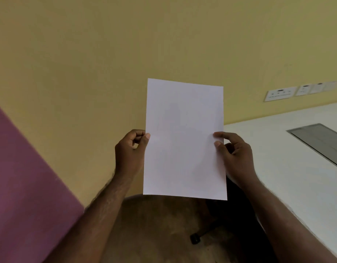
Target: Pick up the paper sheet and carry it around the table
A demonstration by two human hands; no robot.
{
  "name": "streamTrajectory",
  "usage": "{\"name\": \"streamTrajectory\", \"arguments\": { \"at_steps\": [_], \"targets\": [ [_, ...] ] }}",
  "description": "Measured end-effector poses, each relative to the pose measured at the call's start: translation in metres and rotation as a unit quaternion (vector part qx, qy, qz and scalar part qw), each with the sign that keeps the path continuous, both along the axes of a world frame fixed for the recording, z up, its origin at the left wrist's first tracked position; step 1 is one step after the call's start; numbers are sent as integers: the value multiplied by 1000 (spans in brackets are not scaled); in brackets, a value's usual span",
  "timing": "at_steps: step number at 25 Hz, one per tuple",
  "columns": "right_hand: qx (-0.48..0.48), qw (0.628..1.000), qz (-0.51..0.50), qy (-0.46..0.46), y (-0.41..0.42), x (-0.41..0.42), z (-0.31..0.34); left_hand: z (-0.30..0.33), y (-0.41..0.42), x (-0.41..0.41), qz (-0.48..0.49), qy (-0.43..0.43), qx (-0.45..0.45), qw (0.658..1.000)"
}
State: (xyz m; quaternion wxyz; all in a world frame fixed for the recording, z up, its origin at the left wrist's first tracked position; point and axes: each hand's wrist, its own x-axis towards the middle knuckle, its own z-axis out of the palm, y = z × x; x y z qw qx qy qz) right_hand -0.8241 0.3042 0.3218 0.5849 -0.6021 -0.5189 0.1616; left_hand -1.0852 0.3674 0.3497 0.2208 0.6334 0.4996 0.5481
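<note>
Office: white desk, wall sockets.

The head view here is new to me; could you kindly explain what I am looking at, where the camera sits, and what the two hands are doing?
There is no machine here: a person works with bare hands, and the single picture comes from a wide-angle camera worn on the head, looking forward and down along both forearms.

Both hands hold up a blank white sheet of paper upright in the air. The left hand pinches its left edge between thumb and curled fingers; the right hand pinches its right edge the same way.

Behind the paper is a yellow wall with a row of white wall sockets. On the right is a white desk with a grey panel set into its top. Below is a brown floor, and on the left a purple surface.
</note>
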Motion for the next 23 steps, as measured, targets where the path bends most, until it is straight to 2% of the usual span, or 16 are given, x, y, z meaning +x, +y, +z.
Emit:
{"name": "streamTrajectory", "arguments": {
  "at_steps": [4,9,16,23],
  "targets": [
    [7,994,-108,29,36,35,10,18,91,53,-110,18,8,994],
    [5,972,-232,47,54,105,3,18,162,158,-231,30,15,972],
    [-7,924,-377,67,71,215,-17,-4,226,323,-385,49,28,921],
    [-43,882,-460,93,90,278,-48,-39,269,442,-478,94,32,873]
  ]
}}
